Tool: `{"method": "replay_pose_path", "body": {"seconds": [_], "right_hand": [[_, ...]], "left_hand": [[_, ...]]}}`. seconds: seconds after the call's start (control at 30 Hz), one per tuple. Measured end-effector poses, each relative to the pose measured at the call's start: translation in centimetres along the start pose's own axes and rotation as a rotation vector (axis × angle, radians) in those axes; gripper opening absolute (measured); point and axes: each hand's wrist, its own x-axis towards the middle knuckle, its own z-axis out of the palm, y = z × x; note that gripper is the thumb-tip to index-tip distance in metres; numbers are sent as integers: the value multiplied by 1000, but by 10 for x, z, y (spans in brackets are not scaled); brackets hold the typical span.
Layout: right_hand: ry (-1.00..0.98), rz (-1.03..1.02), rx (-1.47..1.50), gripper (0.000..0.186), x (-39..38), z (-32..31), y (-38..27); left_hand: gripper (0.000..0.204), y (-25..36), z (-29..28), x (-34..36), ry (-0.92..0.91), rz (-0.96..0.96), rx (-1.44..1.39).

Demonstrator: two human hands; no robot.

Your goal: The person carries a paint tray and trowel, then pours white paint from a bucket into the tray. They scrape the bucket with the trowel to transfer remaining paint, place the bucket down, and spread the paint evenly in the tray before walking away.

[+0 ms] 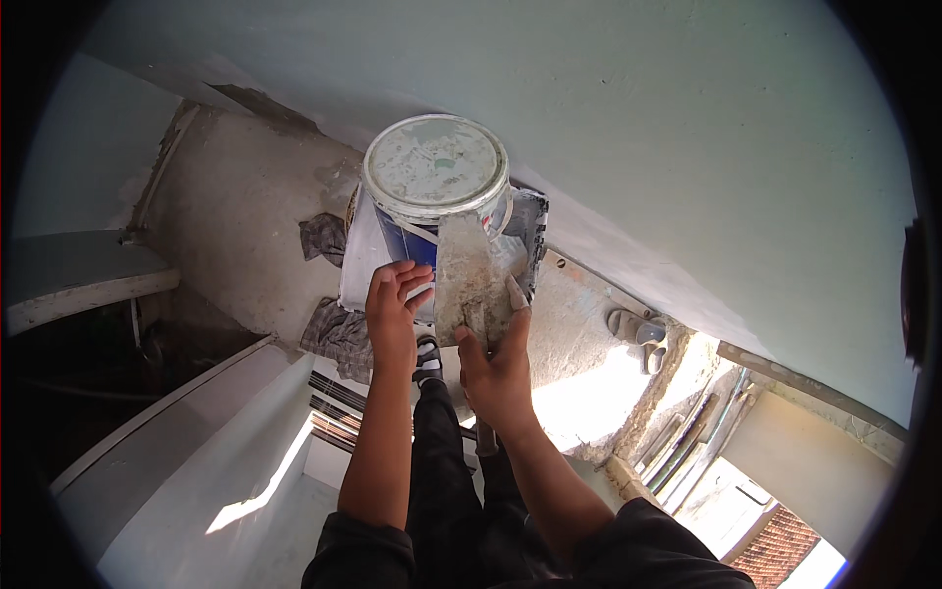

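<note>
My right hand [498, 378] is closed around a trowel with a broad, flat, dirt-crusted grey blade [461, 270]. Part of its handle shows below my palm. A small pale pointed piece [517, 293] sticks up by my fingers; I cannot tell what it is. Left of the blade, my left hand [394, 306] is raised with bent fingers apart and nothing visible in them. Beyond both hands stands a lidded paint bucket [437, 162], white with a blue side and a stained lid. The blade overlaps its lower front.
Under the bucket is a pale, dark-edged sheet or tray [365, 260]. Crumpled dark cloths [324, 238] lie to its left. A pale green wall [667, 147] rises behind. Sandals [643, 332] lie at right, near several long poles [687, 437]. A ledge [98, 285] juts out at left.
</note>
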Motion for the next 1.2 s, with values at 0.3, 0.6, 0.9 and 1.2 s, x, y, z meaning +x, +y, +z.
{"method": "replay_pose_path", "body": {"seconds": [0.3, 0.6, 0.9, 1.2], "right_hand": [[105, -86, -29, 59, 1, 13, 19], [88, -115, -63, 58, 5, 5, 22], [69, -168, -84, 63, 11, -3, 31], [39, -161, -56, 71, 10, -5, 26]], "left_hand": [[58, -56, -28, -189, 367, 200, 52], [49, 24, -21, -47, 307, 495, 242], [47, 84, 31, 85, 219, 352, 418], [64, 64, 21, 130, 10, 210, 324]]}}
